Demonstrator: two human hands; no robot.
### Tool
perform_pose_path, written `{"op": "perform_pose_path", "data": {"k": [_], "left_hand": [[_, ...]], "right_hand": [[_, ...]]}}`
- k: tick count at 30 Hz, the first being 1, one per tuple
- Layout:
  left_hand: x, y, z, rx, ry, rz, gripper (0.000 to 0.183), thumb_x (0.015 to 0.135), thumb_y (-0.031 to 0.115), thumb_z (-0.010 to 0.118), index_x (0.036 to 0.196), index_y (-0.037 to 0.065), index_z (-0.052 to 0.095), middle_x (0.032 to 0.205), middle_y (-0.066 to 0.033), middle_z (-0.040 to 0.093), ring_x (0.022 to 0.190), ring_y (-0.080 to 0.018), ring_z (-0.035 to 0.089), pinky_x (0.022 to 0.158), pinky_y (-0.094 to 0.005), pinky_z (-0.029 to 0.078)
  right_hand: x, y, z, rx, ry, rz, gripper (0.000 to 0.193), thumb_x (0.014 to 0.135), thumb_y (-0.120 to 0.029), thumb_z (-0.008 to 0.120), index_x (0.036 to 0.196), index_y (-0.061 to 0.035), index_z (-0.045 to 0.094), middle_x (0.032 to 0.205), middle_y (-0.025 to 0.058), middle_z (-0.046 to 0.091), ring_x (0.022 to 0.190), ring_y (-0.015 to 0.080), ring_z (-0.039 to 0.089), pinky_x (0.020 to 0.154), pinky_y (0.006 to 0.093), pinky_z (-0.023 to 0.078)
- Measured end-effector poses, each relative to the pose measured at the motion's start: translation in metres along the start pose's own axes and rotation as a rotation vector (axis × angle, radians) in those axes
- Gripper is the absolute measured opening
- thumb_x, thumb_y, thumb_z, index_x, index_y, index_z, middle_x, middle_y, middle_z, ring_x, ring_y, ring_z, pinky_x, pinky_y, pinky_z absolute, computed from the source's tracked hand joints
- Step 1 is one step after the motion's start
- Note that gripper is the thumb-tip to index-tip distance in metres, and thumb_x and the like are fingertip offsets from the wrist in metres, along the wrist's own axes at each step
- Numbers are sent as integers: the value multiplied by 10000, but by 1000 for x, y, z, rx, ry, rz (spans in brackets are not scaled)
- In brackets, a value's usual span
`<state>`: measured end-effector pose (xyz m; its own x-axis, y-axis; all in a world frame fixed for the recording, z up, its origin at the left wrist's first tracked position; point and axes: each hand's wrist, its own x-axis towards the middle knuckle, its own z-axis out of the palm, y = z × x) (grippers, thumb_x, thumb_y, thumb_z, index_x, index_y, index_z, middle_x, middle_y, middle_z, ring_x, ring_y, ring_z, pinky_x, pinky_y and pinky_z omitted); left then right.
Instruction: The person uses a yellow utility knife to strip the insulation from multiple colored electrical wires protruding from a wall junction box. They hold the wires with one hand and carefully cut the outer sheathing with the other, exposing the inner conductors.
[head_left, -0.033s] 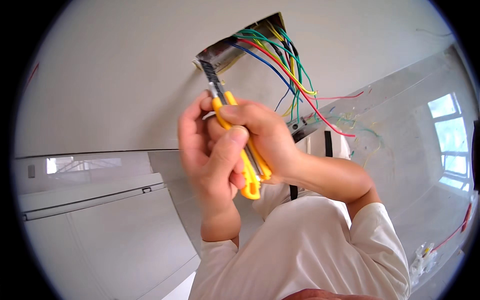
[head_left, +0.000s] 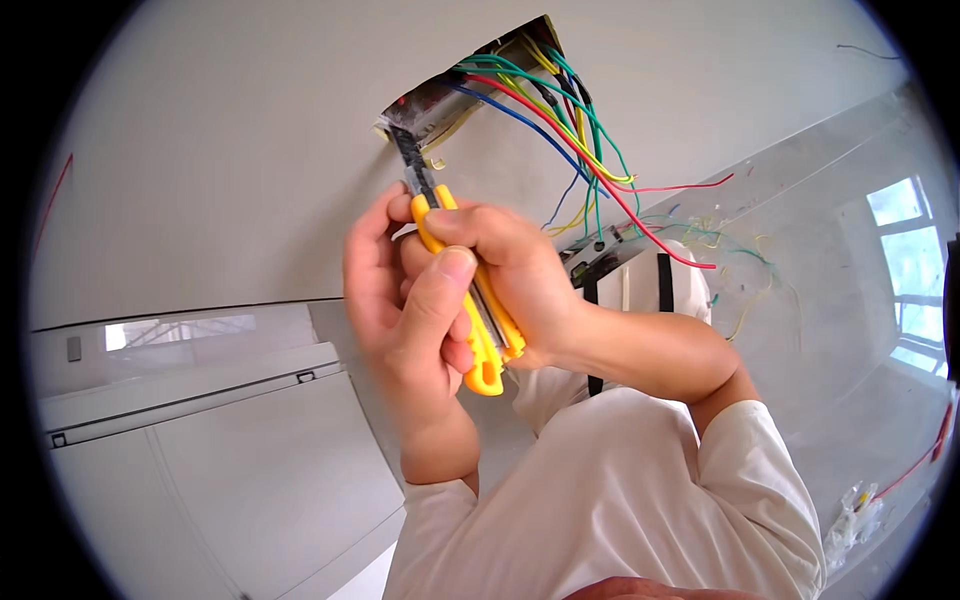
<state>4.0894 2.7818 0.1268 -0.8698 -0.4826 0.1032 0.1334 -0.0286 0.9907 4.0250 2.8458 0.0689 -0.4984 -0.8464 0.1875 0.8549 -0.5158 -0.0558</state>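
From where I watch, both hands meet at frame centre around a yellow stripper (head_left: pixel 478 335). It is a slim tool with bright yellow handles and a dark metal nose (the nose points to about 11 o'clock, up toward the ceiling opening). Going left to right: the left hand (head_left: pixel 400 300) is curled around the tool from the left, its thumb (head_left: pixel 440 285) pressed flat against the yellow handle. The right hand (head_left: pixel 515 275) is closed over the handles from the right, fingers wrapped tight, so the tool is clamped between the two hands. The yellow handle tips stick out below the hands at 6 o'clock.

At 12 o'clock from the hands sits a rectangular box (head_left: pixel 440 100) cut into the white ceiling (head_left: pixel 220 150). From it spill wires (head_left: pixel 570 130) in red, blue, green and yellow, trailing toward 3 o'clock. At far right, about 3 o'clock, is a bright window (head_left: pixel 910 270). I see no legible packages or labels; at 5 o'clock near the rim lies a small clear bundle (head_left: pixel 850 510), too blurred to tell.
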Motion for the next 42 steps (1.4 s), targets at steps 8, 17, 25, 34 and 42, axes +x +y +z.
{"op": "perform_pose_path", "data": {"k": [8, 17, 25, 34, 42], "left_hand": [[3, 22, 9, 226, 150, 128, 502, 869, 105, 727, 1306, -99, 586, 735, 20, 567, 591, -3, 430, 684, -168, 414], [3, 16, 22, 321, 159, 149, 434, 929, 129, 706, 1295, -79, 600, 886, -30, 623, 650, -19, 485, 687, -197, 448], [31, -25, -35, 927, 298, 983, 237, 942, 67, 725, 1151, -42, 699, 1122, -108, 677, 981, -206, 617, 806, -330, 525], [145, -25, -62, 1513, 35, 1872, 305, 883, 100, 738, 1140, -48, 667, 1149, -157, 542, 1011, -246, 536, 754, -329, 496], [150, -48, -52, 1509, 129, 1746, 442, 838, 184, 759, 1162, -24, 542, 1088, -92, 437, 843, -188, 436, 739, -313, 411]], "right_hand": [[9, -4, 16, 174, -37, 75, 236, 1061, -226, 475, 959, -35, 568, 685, 98, 628, 495, 202, 620, 410, 331, 531], [9, -6, -5, 275, -128, 164, 233, 1058, -225, 483, 1137, -18, 553, 734, 102, 625, 492, 221, 622, 408, 365, 544], [-110, -13, -58, -283, 109, -6, 393, 1058, -195, 527, 1397, -23, 426, 809, 69, 575, 533, 174, 588, 501, 349, 565], [-188, 13, -154, -385, 187, 138, 339, 1043, -113, 508, 1365, -35, 438, 797, 44, 580, 555, 116, 621, 526, 273, 513], [-197, 1, -221, -378, 241, 257, 321, 1034, -71, 515, 1343, -47, 432, 817, 22, 554, 583, 91, 606, 557, 269, 503]]}}
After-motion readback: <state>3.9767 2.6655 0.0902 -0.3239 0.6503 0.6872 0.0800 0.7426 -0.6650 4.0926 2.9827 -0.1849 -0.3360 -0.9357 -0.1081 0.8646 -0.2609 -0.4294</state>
